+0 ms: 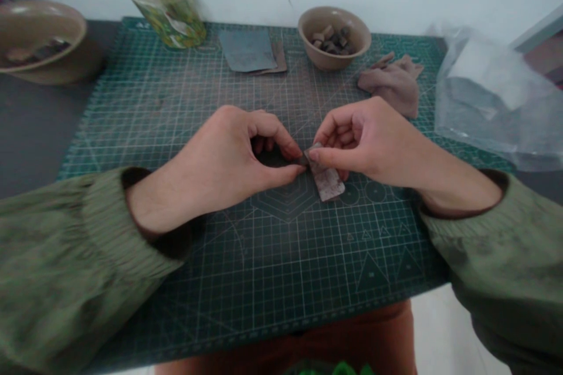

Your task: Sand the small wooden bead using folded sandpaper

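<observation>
My left hand (233,155) is closed in a pinch, thumb and forefinger on a small dark piece (304,160) that is mostly hidden by the fingertips. Between the thumb and fingers of my right hand (369,137) is a worn, grey-brown strip of sandpaper (328,183), its lower end hanging free. The strip's upper part is right up against the small piece. Both hands are just above the middle of a green cutting mat (281,263).
At the back stand a pump bottle (171,11), sandpaper sheets (248,51) and a bowl (334,61) of small blocks. A crumpled cloth (391,84) and a clear plastic bag (492,99) lie right. Another bowl (65,67) is at far left.
</observation>
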A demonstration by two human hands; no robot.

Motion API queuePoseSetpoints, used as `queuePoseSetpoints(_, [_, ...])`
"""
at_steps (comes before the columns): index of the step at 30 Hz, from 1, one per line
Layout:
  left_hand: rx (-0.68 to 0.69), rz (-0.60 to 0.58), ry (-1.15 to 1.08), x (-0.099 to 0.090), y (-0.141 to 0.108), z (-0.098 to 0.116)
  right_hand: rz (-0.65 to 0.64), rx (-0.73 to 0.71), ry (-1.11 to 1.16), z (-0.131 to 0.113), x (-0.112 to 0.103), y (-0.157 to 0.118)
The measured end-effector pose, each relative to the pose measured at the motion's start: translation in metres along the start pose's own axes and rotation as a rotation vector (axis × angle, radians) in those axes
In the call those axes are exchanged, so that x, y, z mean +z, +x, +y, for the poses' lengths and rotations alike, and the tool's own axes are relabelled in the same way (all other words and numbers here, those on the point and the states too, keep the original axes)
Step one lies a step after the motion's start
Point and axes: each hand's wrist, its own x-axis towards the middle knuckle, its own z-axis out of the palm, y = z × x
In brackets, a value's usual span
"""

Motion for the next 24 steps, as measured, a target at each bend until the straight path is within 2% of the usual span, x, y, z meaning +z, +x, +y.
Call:
queuePoseSetpoints(5, [-0.002,0.004,0.0,0.001,0.001,0.0,0.047,-0.016,0.02,0.001,0.0,0.001])
queuePoseSetpoints(9, [0.01,0.008,-0.007,0.001,0.0,-0.002,-0.043,-0.002,0.027,0.0,-0.001,0.001])
queuePoseSetpoints(12, [0.021,0.008,-0.026,0.0,0.0,-0.003,0.012,-0.012,0.04,0.0,-0.003,0.0])
queuePoseSetpoints(17, [0.06,0.021,-0.004,0.0,-0.001,-0.005,-0.123,0.018,0.003,-0.001,-0.01,-0.002])
queuePoseSetpoints(24, [0.23,0.068,-0.11,0.001,-0.006,0.004,0.057,0.015,0.087,0.002,-0.016,-0.002])
